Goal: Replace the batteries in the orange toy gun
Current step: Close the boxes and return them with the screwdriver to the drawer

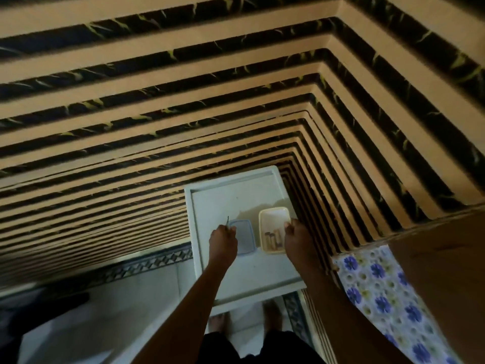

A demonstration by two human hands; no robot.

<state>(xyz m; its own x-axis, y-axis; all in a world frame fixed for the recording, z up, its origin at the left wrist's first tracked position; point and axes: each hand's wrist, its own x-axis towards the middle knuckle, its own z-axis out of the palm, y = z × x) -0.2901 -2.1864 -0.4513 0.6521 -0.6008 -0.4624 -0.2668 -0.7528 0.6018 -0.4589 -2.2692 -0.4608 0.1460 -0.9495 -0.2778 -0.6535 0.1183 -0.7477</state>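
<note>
Bare feet (271, 315) stand on pale floor tiles below a white table (252, 279). On it, the left hand (223, 241) pinches a thin tool (227, 222), perhaps a small screwdriver, beside a blue lid (244, 237). To the right, the right hand (295, 236) grips the edge of a cream container (273, 215) holding dark-and-gold cylindrical batteries (271, 239). No orange toy gun is in view.

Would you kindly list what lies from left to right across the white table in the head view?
Left hand holding a thin tool → blue lid → cream container with batteries → right hand at its rim.
</note>
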